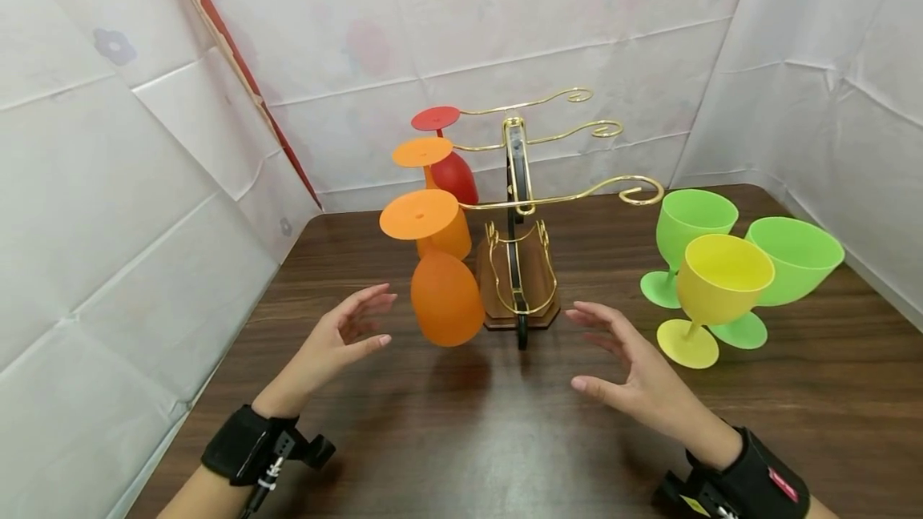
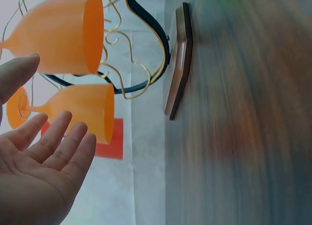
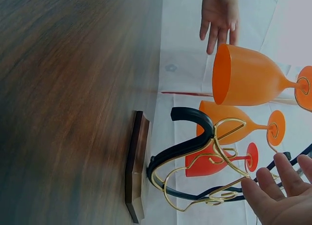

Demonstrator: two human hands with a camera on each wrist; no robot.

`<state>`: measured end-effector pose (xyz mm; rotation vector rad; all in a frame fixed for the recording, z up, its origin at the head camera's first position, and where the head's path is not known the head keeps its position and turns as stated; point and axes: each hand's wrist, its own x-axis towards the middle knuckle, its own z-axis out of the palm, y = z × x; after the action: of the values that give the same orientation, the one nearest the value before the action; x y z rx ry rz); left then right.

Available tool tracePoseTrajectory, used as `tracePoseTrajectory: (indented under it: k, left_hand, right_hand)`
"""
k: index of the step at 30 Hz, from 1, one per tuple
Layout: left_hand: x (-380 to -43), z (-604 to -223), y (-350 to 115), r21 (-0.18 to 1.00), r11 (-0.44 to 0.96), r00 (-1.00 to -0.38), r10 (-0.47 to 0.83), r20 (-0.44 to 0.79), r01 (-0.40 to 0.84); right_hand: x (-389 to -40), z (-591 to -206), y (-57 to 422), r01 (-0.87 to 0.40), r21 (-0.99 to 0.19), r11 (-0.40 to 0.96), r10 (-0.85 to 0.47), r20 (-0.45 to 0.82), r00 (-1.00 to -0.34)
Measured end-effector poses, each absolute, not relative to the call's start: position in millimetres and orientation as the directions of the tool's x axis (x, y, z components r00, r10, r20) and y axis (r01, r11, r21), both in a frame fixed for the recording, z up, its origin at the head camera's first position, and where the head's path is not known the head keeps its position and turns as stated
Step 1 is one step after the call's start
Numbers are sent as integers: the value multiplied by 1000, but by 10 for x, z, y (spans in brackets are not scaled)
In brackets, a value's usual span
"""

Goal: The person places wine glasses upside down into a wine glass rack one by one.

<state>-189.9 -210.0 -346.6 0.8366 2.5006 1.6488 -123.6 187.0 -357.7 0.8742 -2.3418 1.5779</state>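
My left hand (image 1: 339,347) hovers beside the nearest orange goblet (image 1: 447,303), its fingers apart and holding nothing. That goblet hangs upside down by its foot from the front left arm of a gold wire rack (image 1: 515,263). Behind it hang a second orange goblet (image 2: 87,105) and a red goblet (image 3: 200,166), also inverted. My right hand (image 1: 638,371), fingers spread and loosely bent, hovers between the rack and a yellow goblet (image 1: 721,287). In the right wrist view, its fingertips overlap the rack's wires.
Two green goblets (image 1: 695,215) (image 1: 796,259) stand upright behind the yellow one, on the right side of the dark wood table (image 1: 490,455). The rack has a wooden base (image 1: 541,279), and its right-hand arms end in curls. White sheeting (image 1: 461,30) encloses the back and sides.
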Motion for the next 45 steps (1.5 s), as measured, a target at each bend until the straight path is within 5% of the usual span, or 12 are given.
tracePoseTrajectory:
  k: [16,36,45]
  left_hand:
    - [-1605,-3480,-1785,811,205,-750,550,368,548]
    - [-1542,-3621,-1188,873,170,-661,722,206,458]
    - [-1541,-3638,-1107,890,155,-646,741,182,429]
  right_hand:
    - [-1227,-3642,1954,-543,-791,283,-341,446,-828]
    - [-1217,-3636,2060,-529,-780,333,-274,457,-846]
    - [-1187,-3662,2191,-470,-801,371,-113,464,-879]
